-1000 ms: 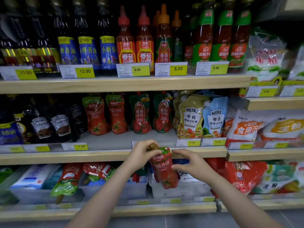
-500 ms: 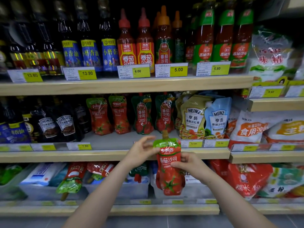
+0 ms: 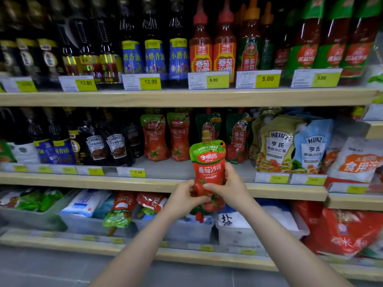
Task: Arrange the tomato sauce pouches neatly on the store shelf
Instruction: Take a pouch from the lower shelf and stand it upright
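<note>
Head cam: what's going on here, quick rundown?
A person is stocking a store shelf. Both hands hold one tomato sauce pouch upright, spout up, in front of the middle shelf: the left hand and right hand grip its lower half. It is not yet set down. Four more tomato sauce pouches already stand at the back of that shelf, two red ones and two darker green ones, with bare shelf in front of them.

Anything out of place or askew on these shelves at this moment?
Yes. On the bottom shelf, two tomato sauce pouches lie tipped over the clear bins, one spout-down, unlike the upright row of pouches above. The held pouch, gripped by left hand and right hand, is upright.
</note>
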`<action>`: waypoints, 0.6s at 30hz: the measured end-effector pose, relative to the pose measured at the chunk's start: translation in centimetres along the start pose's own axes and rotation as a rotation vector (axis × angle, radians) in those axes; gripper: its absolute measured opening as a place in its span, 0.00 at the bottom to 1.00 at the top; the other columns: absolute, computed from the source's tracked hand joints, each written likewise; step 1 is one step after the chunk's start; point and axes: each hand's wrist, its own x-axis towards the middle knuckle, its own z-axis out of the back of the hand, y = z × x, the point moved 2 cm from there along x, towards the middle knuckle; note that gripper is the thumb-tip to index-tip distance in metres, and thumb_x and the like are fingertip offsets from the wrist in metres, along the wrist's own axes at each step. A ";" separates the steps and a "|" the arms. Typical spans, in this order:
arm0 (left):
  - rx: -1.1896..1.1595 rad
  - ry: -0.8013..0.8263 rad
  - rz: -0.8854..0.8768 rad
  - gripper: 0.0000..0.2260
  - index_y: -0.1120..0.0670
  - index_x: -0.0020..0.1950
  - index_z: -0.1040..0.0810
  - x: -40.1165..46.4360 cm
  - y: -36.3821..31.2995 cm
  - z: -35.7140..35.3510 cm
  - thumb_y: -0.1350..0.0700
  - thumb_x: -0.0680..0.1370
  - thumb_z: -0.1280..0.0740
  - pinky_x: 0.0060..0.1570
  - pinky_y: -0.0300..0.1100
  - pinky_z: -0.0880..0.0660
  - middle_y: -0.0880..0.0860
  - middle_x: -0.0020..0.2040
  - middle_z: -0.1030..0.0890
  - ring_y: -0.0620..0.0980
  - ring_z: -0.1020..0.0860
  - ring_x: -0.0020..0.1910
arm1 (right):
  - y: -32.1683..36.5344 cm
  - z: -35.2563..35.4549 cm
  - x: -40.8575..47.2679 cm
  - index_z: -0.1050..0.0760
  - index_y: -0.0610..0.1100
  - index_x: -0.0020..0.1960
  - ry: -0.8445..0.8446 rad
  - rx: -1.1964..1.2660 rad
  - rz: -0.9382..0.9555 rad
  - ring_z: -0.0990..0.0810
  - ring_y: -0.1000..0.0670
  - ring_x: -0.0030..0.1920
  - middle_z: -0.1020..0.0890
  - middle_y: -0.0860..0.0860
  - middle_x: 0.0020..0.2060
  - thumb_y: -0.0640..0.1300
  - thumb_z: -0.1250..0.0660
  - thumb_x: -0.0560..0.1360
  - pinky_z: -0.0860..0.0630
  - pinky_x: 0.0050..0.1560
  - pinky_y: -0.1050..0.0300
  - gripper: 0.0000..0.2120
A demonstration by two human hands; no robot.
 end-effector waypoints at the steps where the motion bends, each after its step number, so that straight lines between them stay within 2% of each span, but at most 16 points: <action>1: 0.017 0.002 -0.015 0.12 0.46 0.44 0.20 0.1 0.1 1.0 0.59 0.66 0.24 0.45 0.42 0.21 0.45 0.41 0.15 0.44 0.17 0.42 | 0.2 -0.8 0.2 0.32 0.52 0.53 -0.028 0.003 0.017 0.21 0.56 0.49 0.21 0.55 0.47 0.38 0.24 0.64 0.24 0.52 0.54 0.25; 4: 0.083 0.014 -0.068 0.16 0.41 0.48 0.22 0.5 0.2 4.4 0.47 0.62 0.23 0.51 0.43 0.22 0.43 0.46 0.16 0.41 0.19 0.46 | 1.4 -3.0 1.0 0.32 0.54 0.50 -0.092 0.036 0.056 0.21 0.65 0.45 0.21 0.58 0.46 0.37 0.25 0.65 0.25 0.44 0.70 0.23; 6: 0.358 -0.011 -0.125 0.26 0.43 0.56 0.24 1.0 1.0 7.9 0.35 0.61 0.27 0.54 0.40 0.24 0.41 0.52 0.20 0.40 0.22 0.51 | 2.0 -4.6 1.4 0.32 0.56 0.49 -0.138 0.042 0.072 0.22 0.69 0.45 0.21 0.60 0.46 0.38 0.25 0.65 0.27 0.40 0.75 0.22; 7: 0.537 -0.049 -0.168 0.31 0.47 0.59 0.25 1.2 1.6 9.9 0.33 0.61 0.29 0.55 0.41 0.26 0.43 0.54 0.21 0.42 0.24 0.53 | 2.3 -5.3 1.7 0.32 0.57 0.50 -0.160 0.037 0.074 0.23 0.69 0.46 0.21 0.60 0.47 0.40 0.25 0.66 0.27 0.40 0.76 0.22; 8: 0.703 -0.090 -0.250 0.32 0.50 0.61 0.25 1.3 2.4 12.0 0.33 0.63 0.29 0.55 0.43 0.27 0.46 0.55 0.22 0.45 0.24 0.54 | 2.5 -6.0 1.9 0.31 0.58 0.50 -0.184 0.033 0.075 0.23 0.70 0.47 0.21 0.61 0.47 0.41 0.25 0.66 0.27 0.41 0.76 0.22; 10: 0.993 -0.143 -0.510 0.27 0.55 0.56 0.23 1.5 4.0 15.3 0.39 0.65 0.27 0.49 0.48 0.28 0.52 0.51 0.21 0.54 0.23 0.51 | 2.6 -7.3 2.2 0.31 0.57 0.51 -0.243 0.035 0.082 0.23 0.69 0.47 0.21 0.61 0.48 0.41 0.24 0.65 0.27 0.41 0.75 0.22; 12: 1.197 -0.214 -0.696 0.24 0.56 0.49 0.21 1.9 5.2 17.1 0.40 0.63 0.25 0.45 0.47 0.32 0.53 0.47 0.22 0.55 0.24 0.47 | 2.6 -8.5 2.4 0.30 0.56 0.52 -0.304 0.051 0.091 0.21 0.66 0.48 0.20 0.59 0.48 0.39 0.24 0.66 0.25 0.43 0.72 0.22; 15: 1.212 -0.270 -0.727 0.23 0.56 0.49 0.21 3.3 6.0 18.4 0.39 0.66 0.29 0.50 0.49 0.34 0.55 0.53 0.21 0.56 0.25 0.51 | 2.9 -9.5 2.1 0.29 0.55 0.53 -0.358 0.040 0.078 0.20 0.62 0.49 0.19 0.57 0.49 0.38 0.25 0.66 0.24 0.44 0.70 0.22; 18: 1.245 -0.195 -0.727 0.23 0.56 0.47 0.23 4.1 7.3 19.1 0.36 0.73 0.41 0.44 0.49 0.31 0.54 0.47 0.22 0.55 0.25 0.47 | 3.5 -10.1 1.8 0.30 0.55 0.52 -0.405 -0.022 0.068 0.20 0.64 0.49 0.20 0.58 0.49 0.37 0.25 0.66 0.24 0.43 0.71 0.22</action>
